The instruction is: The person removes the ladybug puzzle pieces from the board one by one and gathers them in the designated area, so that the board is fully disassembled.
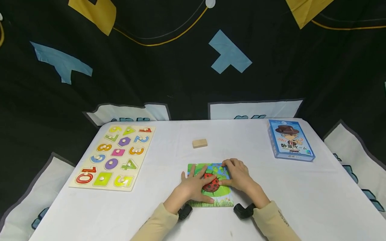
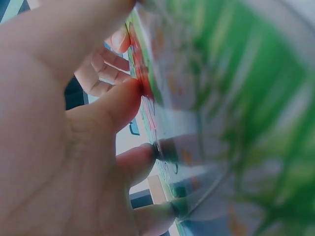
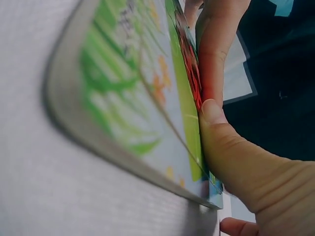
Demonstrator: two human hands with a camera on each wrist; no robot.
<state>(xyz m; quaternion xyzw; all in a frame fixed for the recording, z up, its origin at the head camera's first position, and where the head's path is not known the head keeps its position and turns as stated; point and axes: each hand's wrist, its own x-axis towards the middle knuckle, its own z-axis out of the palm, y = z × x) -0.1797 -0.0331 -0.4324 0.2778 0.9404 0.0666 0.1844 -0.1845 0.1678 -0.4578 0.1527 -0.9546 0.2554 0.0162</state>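
Left hand (image 1: 194, 187), spread wide, and right hand (image 1: 240, 176), thumb and fingers apart, seemingly settle the ladybug puzzle (image 1: 212, 187); next calls for even pressure.

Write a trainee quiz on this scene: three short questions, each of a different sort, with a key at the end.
1. Name it: What creature is printed in the middle of the picture board that the left hand and right hand are touching?

2. True or false: The block lies beyond the picture board, apart from it.

3. Fill in the missing word: From the person's side, the blue box lies toward the far ____ corner of the table.

Key:
1. A ladybug.
2. True.
3. Right.
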